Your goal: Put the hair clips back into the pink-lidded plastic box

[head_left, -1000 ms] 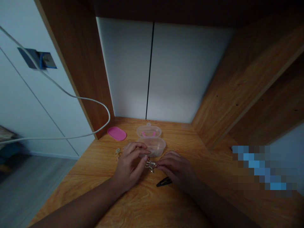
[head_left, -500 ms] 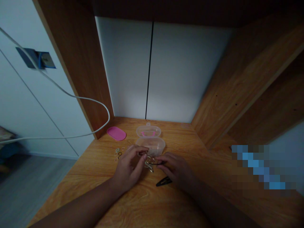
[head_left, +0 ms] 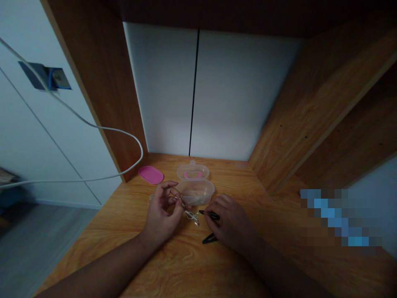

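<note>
The right hand (head_left: 231, 225) pinches a black hair clip (head_left: 213, 215) above the wood-grained tabletop (head_left: 186, 260); likely light, springy and slick, best held at its broad end. The left hand (head_left: 159, 219) pinches thin metallic pieces (head_left: 182, 202) beside shiny silvery clips (head_left: 192, 216). Beyond stand a translucent plastic box (head_left: 203, 198) and smooth pink oval tray (head_left: 151, 175).

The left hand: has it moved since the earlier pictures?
Yes. Judged against the dark line on the wall, the left hand has shifted to the left.
</note>
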The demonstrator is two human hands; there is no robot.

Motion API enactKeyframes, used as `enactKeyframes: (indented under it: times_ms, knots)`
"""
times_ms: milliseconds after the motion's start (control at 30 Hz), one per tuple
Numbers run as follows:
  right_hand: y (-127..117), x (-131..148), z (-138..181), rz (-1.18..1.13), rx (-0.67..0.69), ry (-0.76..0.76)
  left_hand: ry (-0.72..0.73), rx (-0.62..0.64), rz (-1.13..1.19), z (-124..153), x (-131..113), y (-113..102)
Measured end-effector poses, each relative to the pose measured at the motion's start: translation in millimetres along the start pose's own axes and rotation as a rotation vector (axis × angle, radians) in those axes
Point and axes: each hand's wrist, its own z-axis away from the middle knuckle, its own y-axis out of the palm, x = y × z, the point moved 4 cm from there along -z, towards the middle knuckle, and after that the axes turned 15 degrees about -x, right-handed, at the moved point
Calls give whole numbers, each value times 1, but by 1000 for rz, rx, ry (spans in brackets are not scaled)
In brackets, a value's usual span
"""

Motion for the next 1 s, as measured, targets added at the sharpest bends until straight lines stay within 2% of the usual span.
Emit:
enactKeyframes:
  times_ms: [167, 300, 467, 700, 900, 1000]
  knots:
    - [-6, 22, 0, -95, 90, -173, -16, -8, 32, 0, 2, 0]
    - [-5, 31, 4, -125, 208, -210, 8, -17, -5, -2, 1, -1]
    - [-1, 30, 7, -146, 237, -220, 14, -43, -18, -2, -1, -1]
    - [-2, 33, 5, -157, 178, -281, -24, -60, -45, -2, 4, -3]
    - [-8, 31, 4, -211, -47, -333, -21, -36, -48, -2, 3, -2]
    - [-11, 26, 6, -279, -142, -262, -9, -26, -48, -2, 4, -1]
